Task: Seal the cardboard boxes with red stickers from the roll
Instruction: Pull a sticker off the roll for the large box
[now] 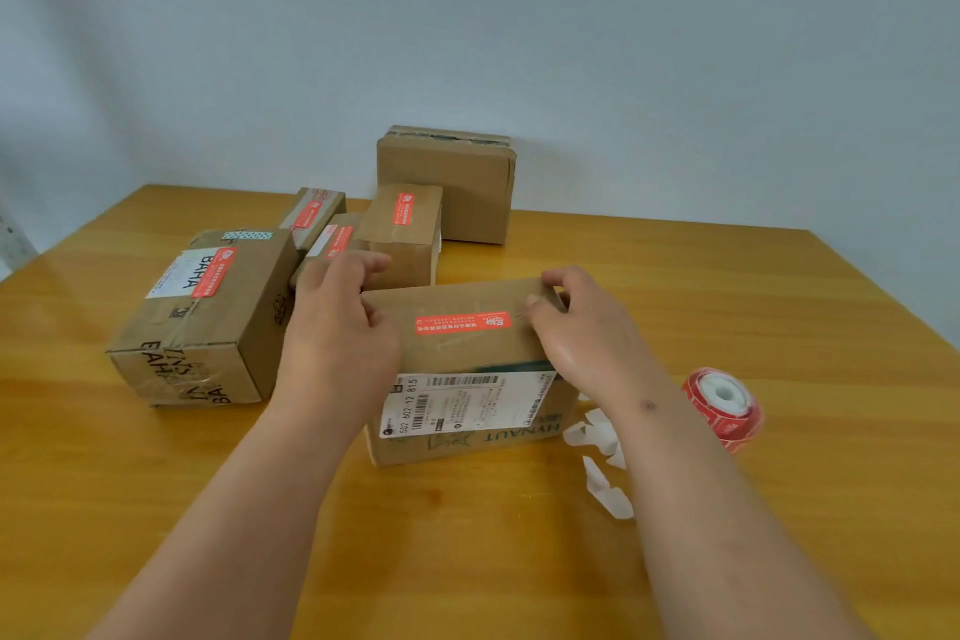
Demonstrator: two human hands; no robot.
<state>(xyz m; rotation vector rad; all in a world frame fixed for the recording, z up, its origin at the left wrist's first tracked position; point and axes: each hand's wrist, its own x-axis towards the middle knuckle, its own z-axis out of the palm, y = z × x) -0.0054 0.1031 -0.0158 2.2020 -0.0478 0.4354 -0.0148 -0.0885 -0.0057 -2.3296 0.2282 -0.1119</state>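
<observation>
Both hands were on the nearest cardboard box (467, 369), which sat on the wooden surface (727, 286) in front of the person. A red sticker (462, 322) lay flat across the box top, running left to right. A white shipping label (462, 403) covered the near upper edge and front face.

Left hand (340, 322) held the box's left end – grip closed around it, fingers curled over the far top edge, thumb against the top near the sticker's left end. Right hand (582, 322) held the right end the same way, fingers curled over the far right corner, thumb tip on the top just beside the sticker's right end.

The sticker roll (724, 405) lay on the surface to the right of the box, apart from it, red stickers on the outside, white core facing the camera. White backing-paper scraps (602, 463) lay between the box and the roll, partly hidden by the right forearm.

Further back on the left – a large box (208, 327) with black lettering and a red sticker on its top. Behind it were two small boxes (317, 218), each with a red sticker, and a medium box (402, 234) with a red sticker on top. A taller box (447, 182) stood at the far edge by the grey wall (519, 16); cannot tell whether it carried a sticker.
</observation>
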